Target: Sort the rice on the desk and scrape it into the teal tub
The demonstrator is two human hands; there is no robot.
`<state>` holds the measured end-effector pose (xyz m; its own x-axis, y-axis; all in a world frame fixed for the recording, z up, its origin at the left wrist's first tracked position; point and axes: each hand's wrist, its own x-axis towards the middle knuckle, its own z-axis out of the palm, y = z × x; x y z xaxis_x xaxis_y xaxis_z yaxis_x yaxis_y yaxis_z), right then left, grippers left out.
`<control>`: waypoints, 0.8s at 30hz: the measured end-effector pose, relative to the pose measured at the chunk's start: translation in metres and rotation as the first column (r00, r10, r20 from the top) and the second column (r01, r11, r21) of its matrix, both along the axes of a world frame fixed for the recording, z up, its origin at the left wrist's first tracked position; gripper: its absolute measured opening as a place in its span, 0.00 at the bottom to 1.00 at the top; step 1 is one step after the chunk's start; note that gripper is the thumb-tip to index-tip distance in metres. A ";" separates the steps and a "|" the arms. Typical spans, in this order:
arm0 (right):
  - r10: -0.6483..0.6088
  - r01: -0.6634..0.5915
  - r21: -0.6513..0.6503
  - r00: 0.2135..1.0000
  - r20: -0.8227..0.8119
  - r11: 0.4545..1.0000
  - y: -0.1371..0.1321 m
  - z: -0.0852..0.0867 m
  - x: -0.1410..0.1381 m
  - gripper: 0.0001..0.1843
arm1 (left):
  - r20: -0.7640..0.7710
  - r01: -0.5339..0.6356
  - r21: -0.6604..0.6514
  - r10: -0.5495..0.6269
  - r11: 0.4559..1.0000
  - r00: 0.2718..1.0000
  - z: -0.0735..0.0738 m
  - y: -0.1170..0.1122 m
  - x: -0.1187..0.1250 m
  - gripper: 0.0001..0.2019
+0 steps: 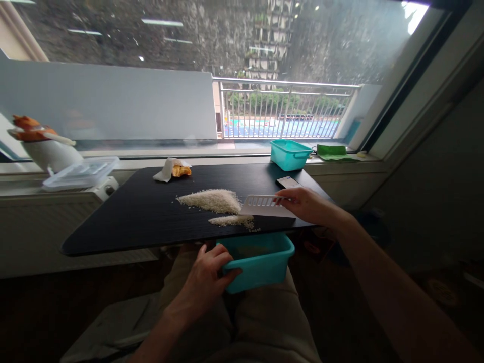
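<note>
My right hand (308,204) grips a flat white slotted lid (264,206) and holds it on edge on the black table (143,217), right beside a pile of white rice (212,199). A smaller streak of rice (232,220) lies near the table's front edge. My left hand (207,277) is closed on the left rim of a teal plastic basket (260,267), held over my lap just under the table edge below the rice.
A second teal basket (289,154) stands at the table's back right beside a green cloth (333,152). A crumpled tissue with something orange (173,170) lies at the back. A clear lidded box (81,173) and a white figure (45,146) sit on the left sill.
</note>
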<state>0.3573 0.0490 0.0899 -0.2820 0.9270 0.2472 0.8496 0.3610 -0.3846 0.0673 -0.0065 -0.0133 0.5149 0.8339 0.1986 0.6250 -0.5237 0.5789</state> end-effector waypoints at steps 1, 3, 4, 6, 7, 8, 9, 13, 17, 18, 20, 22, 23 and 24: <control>0.012 -0.012 -0.005 1.000 0.000 1.000 0.000 0.001 -0.005 0.16 | -0.003 -0.005 0.001 0.005 1.000 1.000 0.000 0.000 -0.001 0.07; 0.032 -0.032 -0.008 0.999 -0.001 0.999 0.002 0.003 -0.015 0.16 | -0.010 -0.018 0.002 0.018 1.000 1.000 0.001 -0.001 -0.003 0.08; 0.040 -0.040 -0.007 0.999 -0.001 0.999 0.003 0.003 -0.020 0.16 | -0.014 -0.026 0.003 0.027 1.000 1.000 0.002 -0.001 -0.004 0.07; 0.061 -0.061 -0.004 0.998 -0.001 0.998 0.004 0.003 -0.030 0.16 | -0.025 -0.045 0.006 0.045 0.999 0.999 0.004 -0.002 -0.007 0.07; 0.072 -0.072 -0.001 0.997 -0.001 0.997 0.005 0.003 -0.035 0.16 | -0.031 -0.054 0.007 0.054 0.998 0.998 0.005 -0.002 -0.009 0.07; 0.083 -0.083 0.002 0.997 -0.001 0.997 0.006 0.003 -0.039 0.16 | -0.037 -0.064 0.008 0.064 0.998 0.997 0.005 -0.002 -0.011 0.07; 0.093 -0.093 0.005 0.996 0.000 0.996 0.006 0.003 -0.045 0.16 | -0.042 -0.073 0.010 0.074 0.997 0.996 0.006 -0.003 -0.012 0.06; 0.136 -0.136 0.015 0.991 -0.001 0.991 0.001 0.005 -0.067 0.16 | -0.048 -0.101 0.017 0.102 0.995 0.994 0.006 -0.004 -0.018 0.06; 0.166 -0.166 0.027 0.986 0.000 0.986 -0.006 0.006 -0.085 0.16 | -0.039 -0.110 0.024 0.111 0.994 0.993 0.006 -0.003 -0.023 0.07; 0.169 -0.169 0.032 0.986 0.000 0.985 -0.007 0.005 -0.088 0.16 | -0.036 -0.112 0.026 0.113 0.993 0.993 0.006 -0.003 -0.024 0.07; 0.173 -0.172 0.043 0.985 -0.001 0.984 -0.007 0.003 -0.094 0.16 | -0.028 -0.117 0.030 0.118 0.993 0.993 0.006 -0.004 -0.025 0.08; 0.176 -0.176 0.054 0.984 -0.002 0.983 -0.006 -0.001 -0.098 0.16 | -0.019 -0.119 0.035 0.120 0.992 0.993 0.007 -0.004 -0.026 0.09; 0.179 -0.179 0.059 0.984 -0.002 0.982 -0.006 -0.002 -0.100 0.16 | -0.014 -0.120 0.038 0.121 0.992 0.993 0.007 -0.005 -0.026 0.09; 0.183 -0.183 0.063 0.983 -0.002 0.981 -0.005 -0.004 -0.103 0.16 | -0.010 -0.120 0.040 0.120 0.992 0.993 0.008 -0.005 -0.026 0.10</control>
<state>0.2545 0.0439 0.0861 -0.4433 0.8426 0.3057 0.7642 0.5335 -0.3623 0.0412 -0.0116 -0.0057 0.4139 0.8816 0.2271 0.6915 -0.4667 0.5514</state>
